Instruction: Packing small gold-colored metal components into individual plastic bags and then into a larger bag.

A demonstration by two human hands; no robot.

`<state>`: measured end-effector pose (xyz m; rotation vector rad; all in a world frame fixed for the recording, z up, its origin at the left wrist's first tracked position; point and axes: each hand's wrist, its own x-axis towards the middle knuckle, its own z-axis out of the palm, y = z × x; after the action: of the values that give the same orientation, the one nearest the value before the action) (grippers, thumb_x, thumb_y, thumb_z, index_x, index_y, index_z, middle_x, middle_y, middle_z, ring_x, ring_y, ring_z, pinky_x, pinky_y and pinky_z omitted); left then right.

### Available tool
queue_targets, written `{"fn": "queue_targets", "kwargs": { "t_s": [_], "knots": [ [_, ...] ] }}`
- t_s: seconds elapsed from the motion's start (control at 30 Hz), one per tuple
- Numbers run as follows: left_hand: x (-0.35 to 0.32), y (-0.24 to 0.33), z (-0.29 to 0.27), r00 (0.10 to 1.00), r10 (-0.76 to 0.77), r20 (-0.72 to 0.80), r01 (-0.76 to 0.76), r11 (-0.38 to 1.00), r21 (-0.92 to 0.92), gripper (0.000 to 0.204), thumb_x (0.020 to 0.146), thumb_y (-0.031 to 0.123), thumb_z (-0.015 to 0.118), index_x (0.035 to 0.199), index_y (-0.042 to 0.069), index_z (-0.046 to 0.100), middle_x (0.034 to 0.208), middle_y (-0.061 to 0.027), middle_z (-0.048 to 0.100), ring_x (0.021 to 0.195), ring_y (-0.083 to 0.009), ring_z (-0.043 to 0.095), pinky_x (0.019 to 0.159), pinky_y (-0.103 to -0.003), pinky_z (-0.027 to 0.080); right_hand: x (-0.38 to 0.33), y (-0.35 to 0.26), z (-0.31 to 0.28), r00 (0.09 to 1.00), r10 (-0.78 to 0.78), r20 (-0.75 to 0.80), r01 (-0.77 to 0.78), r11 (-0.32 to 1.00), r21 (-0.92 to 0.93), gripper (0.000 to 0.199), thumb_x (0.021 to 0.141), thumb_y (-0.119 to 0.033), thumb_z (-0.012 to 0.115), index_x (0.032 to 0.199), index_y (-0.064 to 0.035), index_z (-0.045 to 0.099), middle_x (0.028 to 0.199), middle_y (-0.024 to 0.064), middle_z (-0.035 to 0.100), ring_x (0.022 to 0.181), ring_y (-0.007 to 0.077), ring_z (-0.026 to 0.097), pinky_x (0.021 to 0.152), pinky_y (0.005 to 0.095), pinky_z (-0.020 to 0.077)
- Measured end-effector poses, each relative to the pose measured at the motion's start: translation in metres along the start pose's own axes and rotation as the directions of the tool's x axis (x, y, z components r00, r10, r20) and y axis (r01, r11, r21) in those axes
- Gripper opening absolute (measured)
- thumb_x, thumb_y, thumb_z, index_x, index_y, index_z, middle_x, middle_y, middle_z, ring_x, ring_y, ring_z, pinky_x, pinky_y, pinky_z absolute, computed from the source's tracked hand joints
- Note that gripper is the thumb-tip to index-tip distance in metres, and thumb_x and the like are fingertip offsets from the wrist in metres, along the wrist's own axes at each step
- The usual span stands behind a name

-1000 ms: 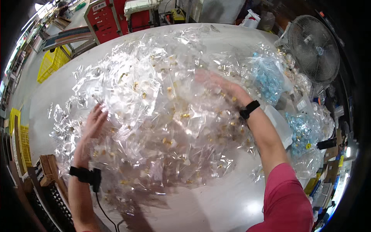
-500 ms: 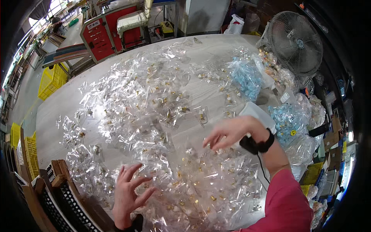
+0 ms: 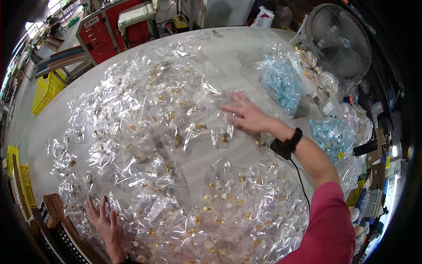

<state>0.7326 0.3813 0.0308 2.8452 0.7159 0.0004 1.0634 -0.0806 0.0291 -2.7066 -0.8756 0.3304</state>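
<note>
Many small clear plastic packets [image 3: 145, 119], each with a little gold and white piece inside, lie spread across the table. A second heap of packets [image 3: 237, 211] sits nearer to me. My right hand [image 3: 246, 115], its fingers stretched and slightly blurred, is over the far-middle table beside a few packets, holding nothing that I can see. A dark band with a black box and a cable is on that wrist. My left hand [image 3: 105, 226] rests with fingers spread against the packets at the near left edge. A single packet [image 3: 223, 137] lies just below my right hand.
A bag of blue pieces [image 3: 282, 86] stands at the far right, another blue bag [image 3: 329, 136] nearer. Behind them is a fan [image 3: 338, 42]. Wooden frames [image 3: 55, 209] border the near left. Beyond the table are a red cabinet [image 3: 97, 37] and a yellow crate [image 3: 47, 91].
My right hand has moved farther away and slightly left. My left hand has gone left and down onto the packets. The view has shifted, and a white container by my right hand no longer shows.
</note>
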Motion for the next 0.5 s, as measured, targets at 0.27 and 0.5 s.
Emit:
{"fn": "queue_targets", "kwargs": {
  "t_s": [0.27,0.5],
  "knots": [
    [0.006,0.01,0.006,0.999,0.025,-0.034,-0.026,0.999,-0.038,0.057,0.096,0.056,0.042,0.136,0.018,0.055,0.16,-0.0083,0.021,0.147,-0.0337,0.016,0.116,-0.058,0.006,-0.049,0.05,-0.044,0.907,0.213,-0.363,-0.147,0.968,0.201,0.051,0.095,-0.028,0.058,0.142,-0.0157,0.045,0.144,0.016,0.047,0.132,0.0325,0.045,0.11,0.0393,0.0353],
    [0.0,0.01,0.002,1.0,-0.005,-0.013,0.006,0.999,0.05,0.049,0.097,0.046,0.046,0.14,0.022,0.05,0.161,-0.0059,0.019,0.148,-0.0325,0.015,0.115,-0.059,0.008,-0.057,0.142,-0.069,0.789,0.585,-0.188,-0.479,0.777,0.409,0.061,0.098,-0.04,0.05,0.147,-0.0075,0.035,0.151,0.0202,0.037,0.14,0.0336,0.033,0.115,0.0364,0.0272]
  ]
}}
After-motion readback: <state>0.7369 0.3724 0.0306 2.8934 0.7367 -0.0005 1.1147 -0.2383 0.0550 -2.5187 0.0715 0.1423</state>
